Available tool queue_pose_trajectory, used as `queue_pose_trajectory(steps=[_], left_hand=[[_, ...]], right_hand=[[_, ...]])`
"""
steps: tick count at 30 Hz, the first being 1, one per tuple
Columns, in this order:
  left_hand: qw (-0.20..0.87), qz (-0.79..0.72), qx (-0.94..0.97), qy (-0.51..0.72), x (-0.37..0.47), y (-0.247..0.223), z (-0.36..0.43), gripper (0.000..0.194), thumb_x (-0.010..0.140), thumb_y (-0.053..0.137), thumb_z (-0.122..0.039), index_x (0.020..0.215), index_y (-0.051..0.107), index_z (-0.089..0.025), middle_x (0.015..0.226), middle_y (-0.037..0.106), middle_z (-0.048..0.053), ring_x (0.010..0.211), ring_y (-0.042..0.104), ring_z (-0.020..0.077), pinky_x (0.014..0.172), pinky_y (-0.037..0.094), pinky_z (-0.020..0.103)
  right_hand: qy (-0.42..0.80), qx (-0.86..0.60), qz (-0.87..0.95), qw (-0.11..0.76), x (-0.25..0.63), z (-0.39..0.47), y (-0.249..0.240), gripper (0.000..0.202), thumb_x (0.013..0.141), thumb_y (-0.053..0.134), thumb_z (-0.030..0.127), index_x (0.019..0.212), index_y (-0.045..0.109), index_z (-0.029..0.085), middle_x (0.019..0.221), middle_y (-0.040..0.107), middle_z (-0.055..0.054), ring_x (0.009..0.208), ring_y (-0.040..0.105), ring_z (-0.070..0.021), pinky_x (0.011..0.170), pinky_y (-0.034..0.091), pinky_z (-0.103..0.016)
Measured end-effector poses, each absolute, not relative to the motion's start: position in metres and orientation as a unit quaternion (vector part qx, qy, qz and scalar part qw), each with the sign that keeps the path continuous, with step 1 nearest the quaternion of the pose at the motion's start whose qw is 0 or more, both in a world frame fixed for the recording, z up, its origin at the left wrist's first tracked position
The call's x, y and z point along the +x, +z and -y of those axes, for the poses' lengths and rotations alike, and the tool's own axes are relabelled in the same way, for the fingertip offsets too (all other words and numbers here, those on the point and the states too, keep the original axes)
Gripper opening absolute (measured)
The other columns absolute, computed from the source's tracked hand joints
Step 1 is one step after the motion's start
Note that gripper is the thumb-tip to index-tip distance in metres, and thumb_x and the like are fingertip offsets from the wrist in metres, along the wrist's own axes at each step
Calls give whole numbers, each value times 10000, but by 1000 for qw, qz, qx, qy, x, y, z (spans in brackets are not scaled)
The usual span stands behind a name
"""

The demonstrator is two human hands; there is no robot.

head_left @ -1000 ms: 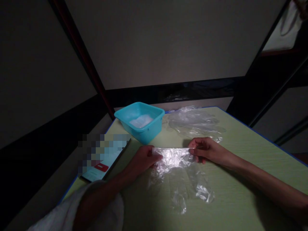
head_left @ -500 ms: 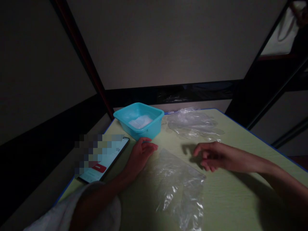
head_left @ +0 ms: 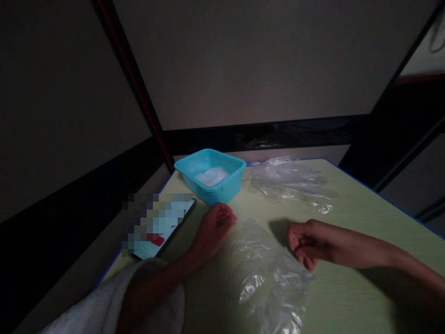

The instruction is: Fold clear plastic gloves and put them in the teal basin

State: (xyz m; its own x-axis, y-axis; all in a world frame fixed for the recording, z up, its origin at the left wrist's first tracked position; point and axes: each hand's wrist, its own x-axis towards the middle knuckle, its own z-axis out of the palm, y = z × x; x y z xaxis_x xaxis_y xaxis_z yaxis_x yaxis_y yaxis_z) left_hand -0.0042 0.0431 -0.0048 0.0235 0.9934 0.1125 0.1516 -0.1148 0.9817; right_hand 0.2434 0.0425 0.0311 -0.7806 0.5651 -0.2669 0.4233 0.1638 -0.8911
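Observation:
A clear plastic bag [head_left: 267, 273] lies flat on the pale green table [head_left: 351, 222], between my two hands. Just left of its far corner is my left hand [head_left: 217, 227], its fingers loosely curled and apart, with nothing seen in them. My right hand [head_left: 306, 243] hovers at the bag's right edge, fingers bent downward over it; whether they touch the plastic is unclear. Behind my left hand stands a turquoise basin [head_left: 222, 192] with something white [head_left: 212, 176] inside. More crumpled clear plastic [head_left: 292, 178] lies to the right of the basin.
A phone [head_left: 165, 232] with a lit, partly blurred screen rests at the table's left side. Dark-trimmed panels [head_left: 243, 69] rise behind the table. A white sleeve [head_left: 149, 297] covers my left forearm near the bottom edge.
The view has shifted, so the table's things appear farther right. My right hand has come lower and nearer the bag's right corner, its fingers more bent. My left hand's fingers have curled slightly.

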Motion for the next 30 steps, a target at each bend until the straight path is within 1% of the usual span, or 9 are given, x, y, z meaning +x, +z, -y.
queue_pose_trajectory(steps=[2,4,6,8,11,14,20,24,30], left_hand=[[434,-507,568,482,-4,-5,-43,87,663,555,-224,704,496,-175,683,613,1,657,579,138,612,442,245],[433,-507,569,482,-4,-4,-43,80,667,549,-222,704,495,-175,684,615,1,658,582,137,609,442,241],[432,-505,569,484,-4,-4,-42,79,671,542,-228,706,495,-174,684,613,0,656,584,138,608,442,243],[435,-502,567,487,-4,-4,-42,80,668,535,-232,704,492,-175,678,609,-1,652,583,139,615,442,251],[433,-500,572,484,-4,-4,-42,83,656,526,-234,699,486,-176,678,606,1,645,577,143,609,438,262],[431,-499,580,478,-5,-5,-42,94,648,522,-242,705,485,-176,690,608,7,639,572,146,575,426,253],[442,-501,574,473,-6,-8,-43,89,663,511,-237,724,480,-179,710,607,4,641,569,140,543,421,235],[432,-517,570,471,-5,-2,-43,54,653,509,-209,687,483,-176,680,597,-2,646,577,144,561,430,241],[411,-518,574,483,-6,2,-44,35,654,494,-165,688,494,-171,676,592,-4,645,574,138,603,438,249]], right_hand=[[610,-299,733,14,244,-38,33,155,841,508,293,743,466,181,633,538,20,564,584,-107,574,487,-261],[595,-295,748,4,245,-37,34,153,839,507,289,740,497,172,617,543,18,547,583,-110,550,486,-255],[498,-314,806,64,244,-39,34,159,832,527,295,748,531,161,647,569,-2,585,589,-127,545,483,-258],[379,-321,857,136,243,-44,32,172,822,566,318,854,579,150,801,633,-53,742,620,-169,656,507,-309],[298,-293,897,145,240,-50,29,505,767,646,382,1199,510,161,1228,555,-139,1144,506,-249,948,407,-437],[283,-273,917,72,237,-52,25,815,695,701,432,1377,328,184,1428,351,-151,1332,265,-279,1070,217,-517],[302,-274,913,-27,235,-51,23,1051,618,736,482,1440,148,191,1480,200,-152,1362,86,-311,1061,-11,-588],[313,-317,894,-45,237,-49,25,1088,623,710,530,1445,97,167,1495,121,-148,1361,17,-321,1068,-36,-564],[295,-396,869,-15,240,-43,16,1067,676,624,610,1448,49,151,1504,88,-142,1358,15,-348,1081,-13,-560]])
